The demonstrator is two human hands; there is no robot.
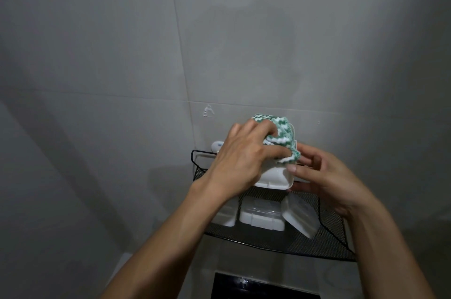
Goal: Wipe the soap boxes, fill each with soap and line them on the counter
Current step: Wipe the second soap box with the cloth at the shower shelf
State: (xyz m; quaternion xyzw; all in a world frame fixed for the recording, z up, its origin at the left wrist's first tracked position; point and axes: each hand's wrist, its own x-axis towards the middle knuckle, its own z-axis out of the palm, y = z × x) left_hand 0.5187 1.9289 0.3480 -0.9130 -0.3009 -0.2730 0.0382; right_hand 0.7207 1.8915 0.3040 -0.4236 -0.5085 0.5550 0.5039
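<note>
An open white soap box (pixel 273 178) is held above a black mesh basket (pixel 329 225). My right hand (pixel 327 176) grips the box from its right side. My left hand (pixel 241 159) presses a green-and-white cloth (pixel 280 140) into the box near its raised lid. Three more white soap boxes lie in the basket below: one partly hidden under my left wrist (pixel 225 215), one shut in the middle (pixel 262 218), and one tilted against the right (pixel 301 215).
The basket hangs on a grey tiled wall (pixel 122 54) from a black wire frame (pixel 197 154). A small white object (pixel 217 145) sits at the back left behind my left hand. A dark glossy surface (pixel 263 286) shows at the bottom.
</note>
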